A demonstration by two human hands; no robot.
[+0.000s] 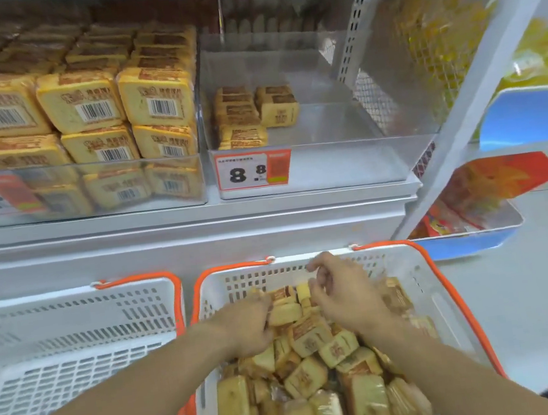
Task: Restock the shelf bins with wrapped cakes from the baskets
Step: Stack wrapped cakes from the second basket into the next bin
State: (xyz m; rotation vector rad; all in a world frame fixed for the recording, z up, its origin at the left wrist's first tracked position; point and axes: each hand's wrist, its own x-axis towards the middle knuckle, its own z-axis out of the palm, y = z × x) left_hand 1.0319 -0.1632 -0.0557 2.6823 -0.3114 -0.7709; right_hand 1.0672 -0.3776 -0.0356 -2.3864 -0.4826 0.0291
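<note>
Wrapped cakes (315, 371) lie in a loose heap in the right basket (423, 278), at about 6 o'clock in your view, tumbled at every angle with their labels facing all ways. Your left hand (246, 328) is down in the pile at its far-left side, fingers curled over cakes near the basket's back wall; whether it has a firm hold on one I cannot tell, as the fingertips are buried. Your right hand (341, 290) hovers over the far end of the heap with fingers bent and drawn together, seemingly pinching nothing yet.

Gather several cakes at once, but square them into a neat stack between both palms before you lift, labels the same way, so they seat cleanly. Take from the top of the heap, not from under it, or the wrappers may snag and spill.

Carry them to the right bin (329, 166) at 12 o'clock, which holds only a few cakes in its left rear. The left bin (92, 198) at 10 o'clock looks full. The left basket (74, 335) at 8 o'clock shows no cakes.
</note>
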